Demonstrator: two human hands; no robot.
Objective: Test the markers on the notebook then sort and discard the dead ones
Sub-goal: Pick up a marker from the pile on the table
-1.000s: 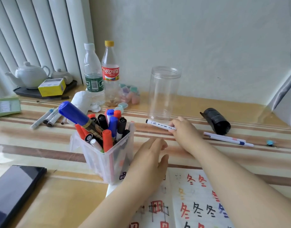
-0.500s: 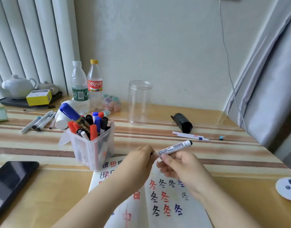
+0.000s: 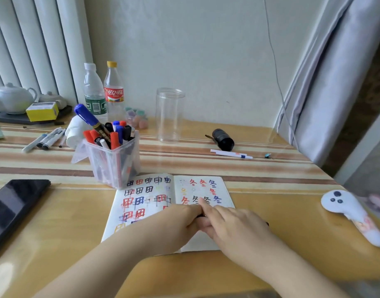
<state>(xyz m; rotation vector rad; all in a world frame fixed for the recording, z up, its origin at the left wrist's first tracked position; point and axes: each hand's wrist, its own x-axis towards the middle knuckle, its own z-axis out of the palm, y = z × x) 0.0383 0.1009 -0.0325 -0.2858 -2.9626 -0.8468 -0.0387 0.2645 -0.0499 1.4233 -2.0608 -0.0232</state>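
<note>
The marker (image 3: 267, 223) lay almost wholly hidden between the two hands over the open notebook (image 3: 146, 203), only a dark tip showing past the right hand (image 3: 236, 226) near the notebook's right edge. That hand's fingers curled over the barrel, while the left hand (image 3: 176, 220) met it from the other side with fingers bent toward the same spot; whether the left hand held the cap, the barrel or nothing could not be told. The pairing looked like a pull to uncap, done directly above the page so the tip could go straight to paper. The notebook sat at the desk's (image 3: 55, 222) near edge, its pages already filled with red, black and blue test characters. Just behind its left page stood the tub of markers (image 3: 113, 160), within easy reach for the next pick. Toward the back edge, a clear jar (image 3: 169, 115) waited, probably for sorted markers. Several loose pens (image 3: 45, 139) lay at the far left.
</note>
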